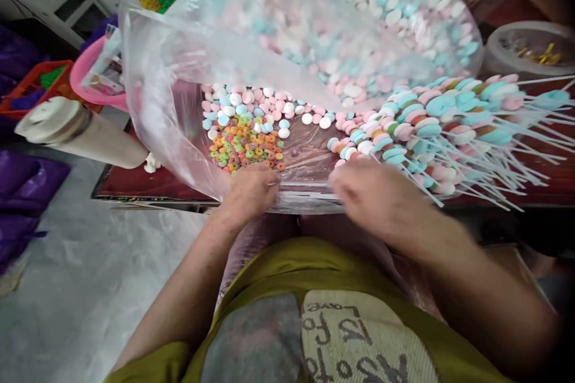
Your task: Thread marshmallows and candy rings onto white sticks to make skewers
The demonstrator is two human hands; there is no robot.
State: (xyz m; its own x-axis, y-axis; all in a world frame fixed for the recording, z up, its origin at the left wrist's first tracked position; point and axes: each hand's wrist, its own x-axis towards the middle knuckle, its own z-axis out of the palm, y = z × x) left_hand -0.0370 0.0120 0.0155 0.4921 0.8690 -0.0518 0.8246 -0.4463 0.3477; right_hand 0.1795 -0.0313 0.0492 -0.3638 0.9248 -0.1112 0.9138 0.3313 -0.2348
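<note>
My left hand (249, 191) is closed at the near edge of the red table (135, 182), its fingers pinched on one end of a thin white stick (305, 184). My right hand (375, 194), blurred by motion, is closed on the other end of that stick. Just beyond the left hand lies a small pile of multicoloured ring candies (245, 146). Behind it are loose pink, white and blue round candies (256, 108). Right of my right hand is a heap of finished candy sticks (453, 125), their white sticks pointing right.
A big clear plastic bag (314, 30) full of pastel candies lies across the table. A cream tumbler (76, 131) lies at the left by a pink basin (87, 81) and red basket (31, 87). A clear tub (532, 48) stands far right.
</note>
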